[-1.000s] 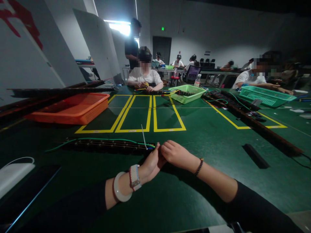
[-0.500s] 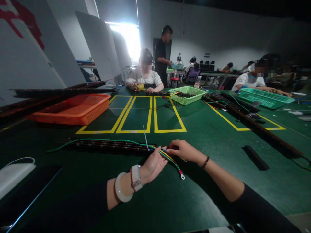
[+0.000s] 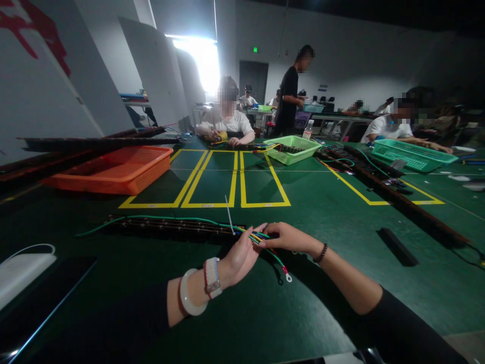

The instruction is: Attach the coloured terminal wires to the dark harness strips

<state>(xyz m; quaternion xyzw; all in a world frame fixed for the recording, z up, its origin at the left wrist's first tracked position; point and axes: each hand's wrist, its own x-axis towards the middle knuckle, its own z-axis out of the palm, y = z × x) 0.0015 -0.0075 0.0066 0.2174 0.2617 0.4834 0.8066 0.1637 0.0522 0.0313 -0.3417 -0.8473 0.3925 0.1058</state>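
Green tabletop (image 3: 257,328); left hand (image 3: 238,259) curls round thin multicoloured wires (image 3: 255,236); right hand (image 3: 294,237) pinches them; silver ring lug (image 3: 288,275), five o'clock; slack grip could splay them.

Dim room (image 3: 341,45) | white rear glare (image 3: 200,60) | tabletop (image 3: 364,313) sheen, arm shadows | edges stretched, soft

In the middle of the frame, the left hand (image 3: 240,258) and the right hand (image 3: 286,238) hold a bundle of colored wires (image 3: 254,234) at the right end of a dark strip (image 3: 170,227), where a white zip tie (image 3: 229,215) sticks up. A ring terminal (image 3: 288,277) hangs just below the right hand. An orange basket (image 3: 149,174) sits at left, a light green basket (image 3: 293,155) right of upper center, and a teal basket (image 3: 415,156) at upper right, all on the green table (image 3: 242,328).
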